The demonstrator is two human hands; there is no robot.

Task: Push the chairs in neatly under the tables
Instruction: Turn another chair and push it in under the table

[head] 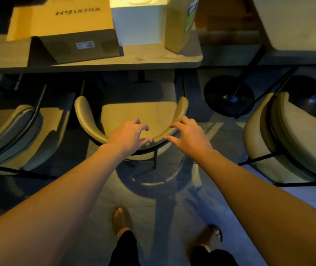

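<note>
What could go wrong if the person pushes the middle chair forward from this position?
1. Both the left hand and right hand sit near the centre of the middle chair backrest with fingers loosely curled, so they may slip.
2. The curved arm tips may strike the table edge if they stand too high.
3. An uneven push could swing it toward the left chair.

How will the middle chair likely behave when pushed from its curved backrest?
The chair probably slides easily: thin metal legs on smooth floor. Its padded backrest likely gives slightly under the hands, left and right. Pushing high might tip it slightly.
</note>
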